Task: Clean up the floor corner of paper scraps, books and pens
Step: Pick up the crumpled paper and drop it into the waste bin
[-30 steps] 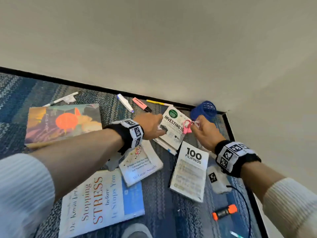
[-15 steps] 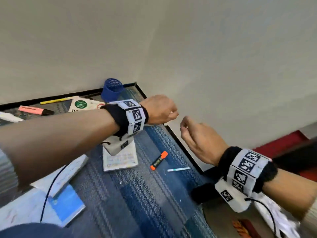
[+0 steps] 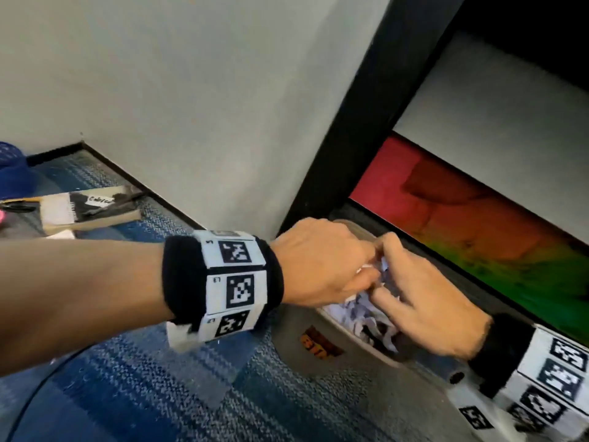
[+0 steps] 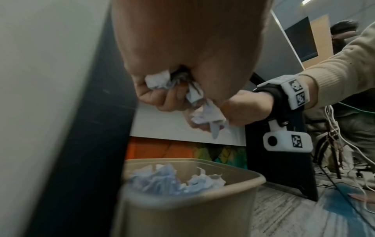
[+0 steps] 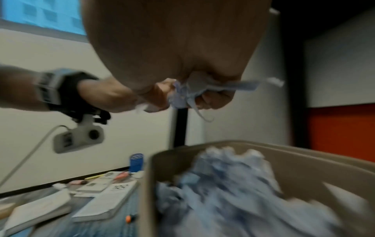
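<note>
Both hands meet over a beige waste bin (image 3: 338,342) that stands against a black post. My left hand (image 3: 363,272) grips crumpled white paper scraps (image 4: 158,81) in its curled fingers. My right hand (image 3: 392,275), touching the left, holds more scraps (image 5: 185,94), and strips of them hang below its fingers (image 4: 209,117). The bin (image 4: 182,208) holds a heap of crumpled bluish-white paper (image 4: 162,179), which the right wrist view shows blurred (image 5: 223,184). Books (image 5: 109,202) lie on the blue carpet to the left, behind the hands.
In the right wrist view, a blue mesh cup (image 5: 136,162) stands in the wall corner, with markers and a yellow pen by the books and an orange marker (image 5: 129,218) near the bin. A book (image 3: 86,208) lies by the baseboard. A red-to-green panel (image 3: 478,237) rises behind the bin.
Both hands left the books in the corner and swung right with the scraps. They now hang together over the waste bin, which has come into view.
</note>
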